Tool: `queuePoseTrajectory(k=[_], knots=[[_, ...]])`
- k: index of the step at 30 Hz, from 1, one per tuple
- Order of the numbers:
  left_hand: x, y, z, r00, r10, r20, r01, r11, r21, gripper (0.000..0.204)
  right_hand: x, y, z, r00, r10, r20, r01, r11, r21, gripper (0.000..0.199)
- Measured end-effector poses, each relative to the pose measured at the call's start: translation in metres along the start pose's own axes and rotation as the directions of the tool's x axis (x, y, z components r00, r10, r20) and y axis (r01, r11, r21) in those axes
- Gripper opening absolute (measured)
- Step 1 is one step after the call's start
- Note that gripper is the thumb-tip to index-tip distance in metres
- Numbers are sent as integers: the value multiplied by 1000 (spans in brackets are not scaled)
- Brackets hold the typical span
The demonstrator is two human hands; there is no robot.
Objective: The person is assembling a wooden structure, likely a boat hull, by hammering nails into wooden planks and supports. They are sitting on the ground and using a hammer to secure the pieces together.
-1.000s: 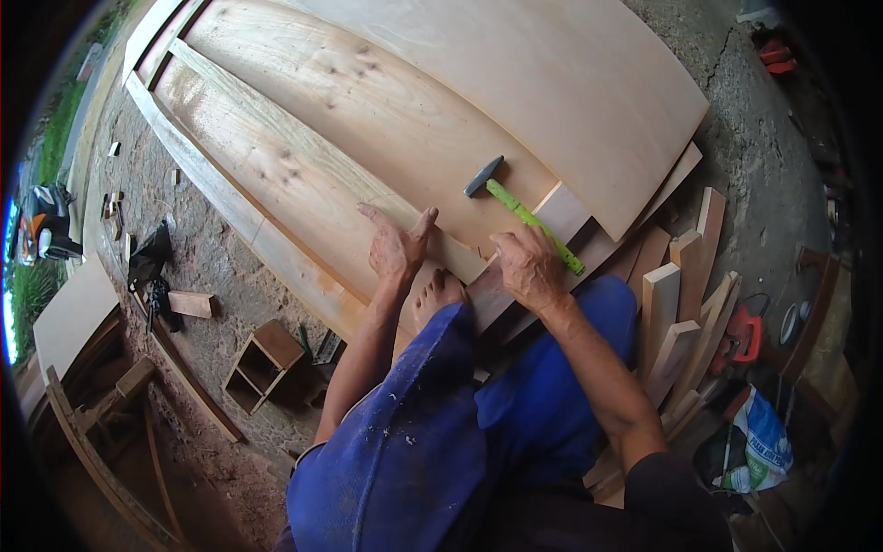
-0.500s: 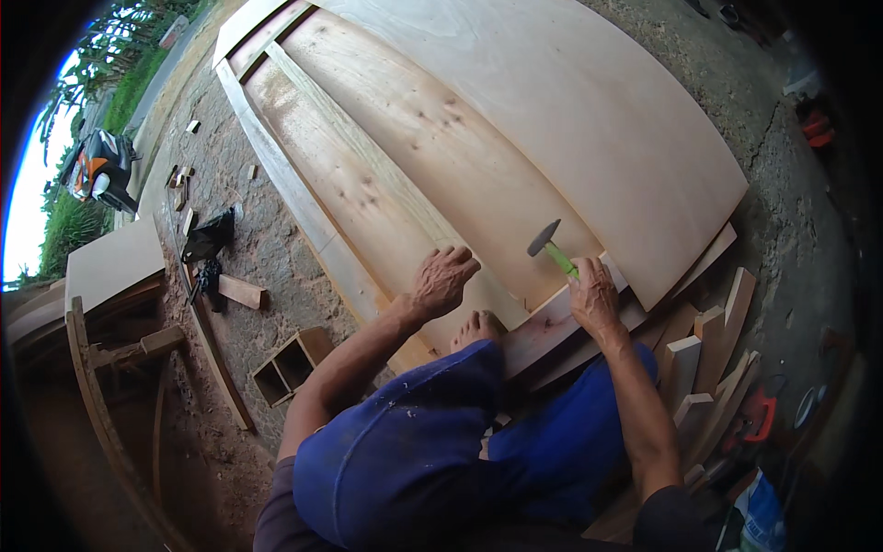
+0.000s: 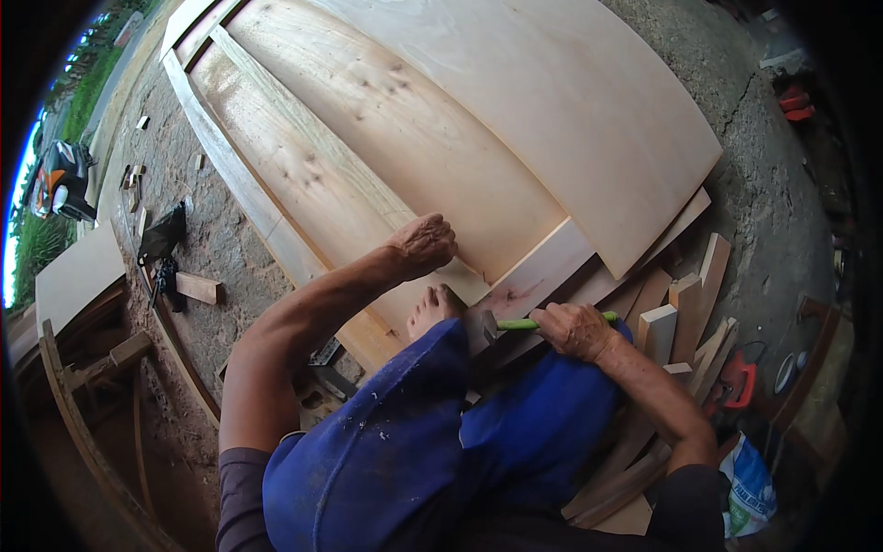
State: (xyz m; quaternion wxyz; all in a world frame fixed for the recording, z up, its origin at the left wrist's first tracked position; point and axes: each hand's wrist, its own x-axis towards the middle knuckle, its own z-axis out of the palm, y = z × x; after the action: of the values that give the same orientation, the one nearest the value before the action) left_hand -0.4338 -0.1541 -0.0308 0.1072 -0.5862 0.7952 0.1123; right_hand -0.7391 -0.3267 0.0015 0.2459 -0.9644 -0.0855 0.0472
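My right hand (image 3: 575, 329) is wrapped round the green handle of a hammer (image 3: 517, 324). The hammer lies level, its grey head beside the near end rail (image 3: 543, 269) of a wooden frame. My left hand (image 3: 425, 244) is closed in a fist above the near end of the frame's middle slat (image 3: 317, 138); anything inside the fingers is hidden. Under the slat spreads a knotty, pale plywood panel (image 3: 405, 120). My bare foot (image 3: 430, 311) rests on the panel near the rail, below my left hand.
A larger plywood sheet (image 3: 570, 110) covers the frame's right side. Several offcuts (image 3: 685, 317) are piled at my right, near a red-handled tool (image 3: 739, 380) and a blue-and-white bag (image 3: 750, 488). Leftward are a black plastic bag (image 3: 164, 235), a wood block (image 3: 198, 288) and a motorcycle (image 3: 63, 184).
The hammer has come down from a raised, tilted position to lie level by the rail. My left hand has curled into a tighter fist. The whole view has shifted, with the scene sliding left.
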Motion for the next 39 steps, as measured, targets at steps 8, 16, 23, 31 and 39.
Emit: queuePoseTrajectory(k=[8, 16, 23, 31, 39], knots=[[-5, 0, 4, 999, 36, -29, -37, 999, -37, 8, 17, 1, 13, 996, 88, -2, -88, 995, 37, 14], [-6, -5, -3, 1000, 15, -15, -15, 1000, -18, 5, 27, 4, 1, 997, 66, 31, -67, 998, 18, 15], [-9, 2, -2, 1000, -5, -26, 5, 1000, -13, 1, 20, 10, 6, 996, 56, 74, -56, 998, -2, 15], [-10, -6, -5, 999, 2, -40, -4, 999, -47, 1, 31, 5, 3, 998, -46, 43, 45, 998, 37, 10], [-14, 2, -3, 998, -6, -65, 3, 999, -51, 2, 27, -37, -6, 971, 193, 139, -212, 967, 140, 13]])
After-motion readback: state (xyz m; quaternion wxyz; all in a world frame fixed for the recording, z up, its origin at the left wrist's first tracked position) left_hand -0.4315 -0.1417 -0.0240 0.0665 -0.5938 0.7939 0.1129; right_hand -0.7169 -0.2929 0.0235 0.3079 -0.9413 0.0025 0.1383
